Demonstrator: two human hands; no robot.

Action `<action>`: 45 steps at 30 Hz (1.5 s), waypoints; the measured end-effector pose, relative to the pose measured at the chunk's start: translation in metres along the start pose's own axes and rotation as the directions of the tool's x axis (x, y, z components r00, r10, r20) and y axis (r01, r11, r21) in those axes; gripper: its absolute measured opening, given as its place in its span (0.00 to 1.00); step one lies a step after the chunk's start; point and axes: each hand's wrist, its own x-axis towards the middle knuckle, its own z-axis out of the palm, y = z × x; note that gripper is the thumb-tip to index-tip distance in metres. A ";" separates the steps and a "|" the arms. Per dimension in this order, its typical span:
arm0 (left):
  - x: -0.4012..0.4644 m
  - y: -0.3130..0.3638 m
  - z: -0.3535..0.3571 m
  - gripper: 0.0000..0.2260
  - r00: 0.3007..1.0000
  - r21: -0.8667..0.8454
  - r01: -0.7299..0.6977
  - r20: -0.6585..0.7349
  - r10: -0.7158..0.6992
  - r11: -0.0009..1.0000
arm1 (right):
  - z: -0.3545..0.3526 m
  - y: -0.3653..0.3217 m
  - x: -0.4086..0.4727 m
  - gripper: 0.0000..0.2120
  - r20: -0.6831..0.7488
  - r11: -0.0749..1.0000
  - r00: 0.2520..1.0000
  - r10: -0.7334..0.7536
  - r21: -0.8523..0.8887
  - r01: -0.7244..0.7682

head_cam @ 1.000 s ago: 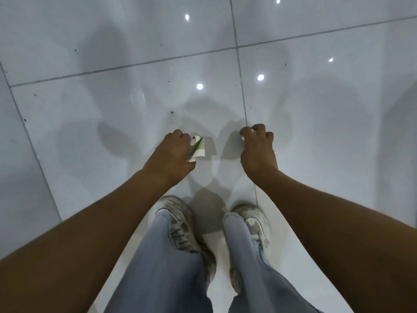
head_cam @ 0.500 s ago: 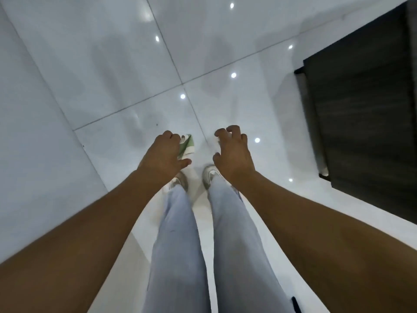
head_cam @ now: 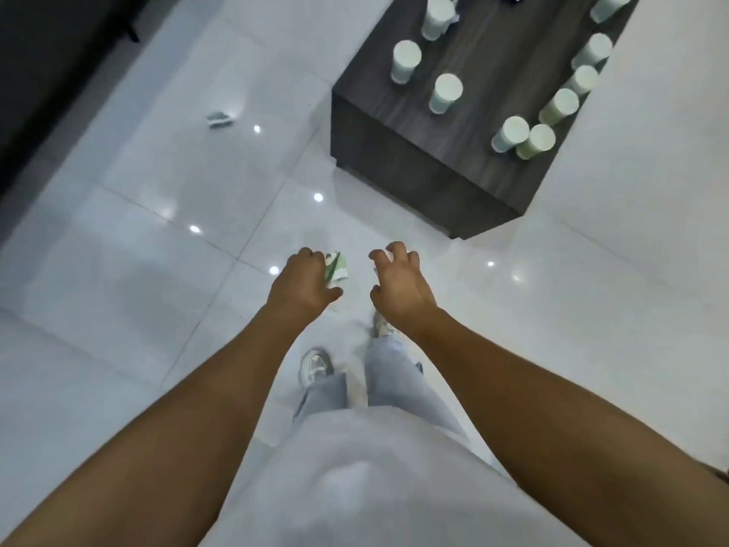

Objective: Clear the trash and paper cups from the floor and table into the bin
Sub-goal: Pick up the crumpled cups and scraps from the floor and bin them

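**Q:** State the current grip status.

**A:** My left hand (head_cam: 303,288) has its grip clenched around a crumpled green-and-white paper scrap (head_cam: 336,267), which protrudes past the knuckles at centre frame. My right hand (head_cam: 396,280) has curled fingers; a pale sliver shows at the fingertips, but I cannot tell whether it is a held scrap.

**Q:** Where are the remaining task items?

**A:** One crushed cup (head_cam: 219,119) lies on the floor (head_cam: 157,183) at upper left. Many paper cups (head_cam: 445,92) stand on the dark table (head_cam: 414,167) at upper right. The bin is not in view.

**Q:** What failure modes apply from here?

**A:** Three, in my judgement.
1. The scrap is only partly enclosed. Walking with a slack grip could let it slip out.
2. Adding the floor cup to an occupied hand could force the fingers apart and release the load.
3. The table cups stand close together, two of them touching. A hasty reach could topple neighbours, and any leftover liquid would spill.
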 end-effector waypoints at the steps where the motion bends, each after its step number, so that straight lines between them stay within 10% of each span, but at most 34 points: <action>1: -0.002 0.020 -0.001 0.22 0.999 0.036 -0.036 0.020 0.035 0.999 | -0.009 0.017 -0.010 0.25 -0.011 0.999 0.999 0.043 0.024 -0.042; 24: 0.131 0.598 0.115 0.22 0.819 0.337 -0.563 0.346 0.457 0.754 | -0.273 0.527 -0.066 0.23 -0.143 0.848 0.864 0.482 0.324 -0.420; 45: 0.449 1.072 0.080 0.21 0.679 0.405 -0.734 0.440 0.587 0.546 | -0.570 0.888 0.179 0.22 -0.205 0.714 0.732 0.650 0.494 -0.496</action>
